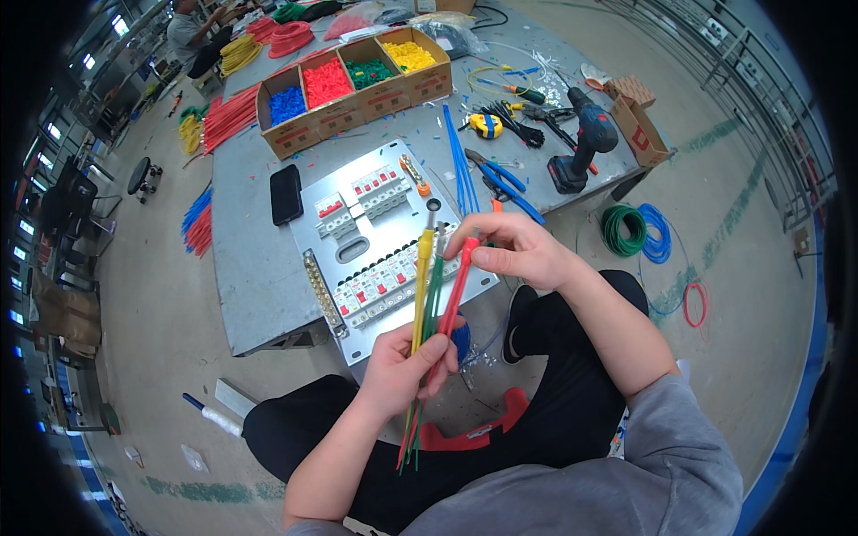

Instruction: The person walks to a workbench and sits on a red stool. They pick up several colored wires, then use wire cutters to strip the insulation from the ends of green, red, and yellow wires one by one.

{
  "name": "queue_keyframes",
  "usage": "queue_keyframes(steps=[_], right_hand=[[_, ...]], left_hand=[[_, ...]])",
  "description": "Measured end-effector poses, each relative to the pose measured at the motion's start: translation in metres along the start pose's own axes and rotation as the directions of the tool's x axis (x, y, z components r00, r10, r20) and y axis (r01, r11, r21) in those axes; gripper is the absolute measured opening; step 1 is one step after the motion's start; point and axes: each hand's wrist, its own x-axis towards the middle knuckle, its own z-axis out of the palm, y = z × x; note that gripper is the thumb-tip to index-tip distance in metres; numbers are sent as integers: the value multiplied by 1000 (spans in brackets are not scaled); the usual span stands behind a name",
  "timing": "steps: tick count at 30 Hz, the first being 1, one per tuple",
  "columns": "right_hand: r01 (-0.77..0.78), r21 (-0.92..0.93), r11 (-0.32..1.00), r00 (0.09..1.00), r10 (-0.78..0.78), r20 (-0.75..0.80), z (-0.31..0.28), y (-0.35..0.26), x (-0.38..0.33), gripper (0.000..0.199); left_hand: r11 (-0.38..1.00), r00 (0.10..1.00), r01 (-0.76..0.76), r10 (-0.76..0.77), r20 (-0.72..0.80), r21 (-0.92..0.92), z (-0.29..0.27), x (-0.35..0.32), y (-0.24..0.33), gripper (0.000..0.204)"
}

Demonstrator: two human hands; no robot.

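My left hand (pixel 402 368) is closed round a small bundle of wires, held upright over the near edge of a metal panel. In it are a yellow wire (pixel 420 299), a green wire (pixel 433 295) and a red wire (pixel 458 290), with thin tails hanging below the fist. Thumb and fingers of my right hand (pixel 523 250) pinch the red sleeve at the top of the red wire. Behind the wires, the silvery mounting panel (pixel 380 237) carries rows of white circuit breakers (pixel 380 284) with red switches and a brass terminal bar (pixel 322 290).
A divided cardboard box (pixel 357 112) holds blue, red, green and yellow caps. A black phone (pixel 286 194) lies left of the panel. To the right are blue-handled pliers (pixel 509 179), a tape measure (pixel 486 126) and a cordless drill (pixel 585 143). Wire coils (pixel 623 230) rest on the floor.
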Motion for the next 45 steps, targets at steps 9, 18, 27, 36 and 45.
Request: queue_keyframes(steps=[9,18,27,36,45], right_hand=[[-65,147,987,994,78,-82,9,3,-2,40],[-119,287,950,990,136,-39,9,14,-1,37],[-111,838,535,885,436,-161,6,50,22,45],[-242,658,713,838,495,-229,3,48,18,30],[-219,474,853,880,383,-282,-5,57,19,26]], left_hand=[[999,999,-39,39,3,12,-5,-3,7,36],[999,999,-44,44,-8,19,-3,-2,4,38],[989,994,24,-39,-100,-146,-9,9,-3,45],[934,980,103,-155,-128,-342,-20,11,-9,53],[992,968,41,-70,-242,-123,-14,17,-17,27]])
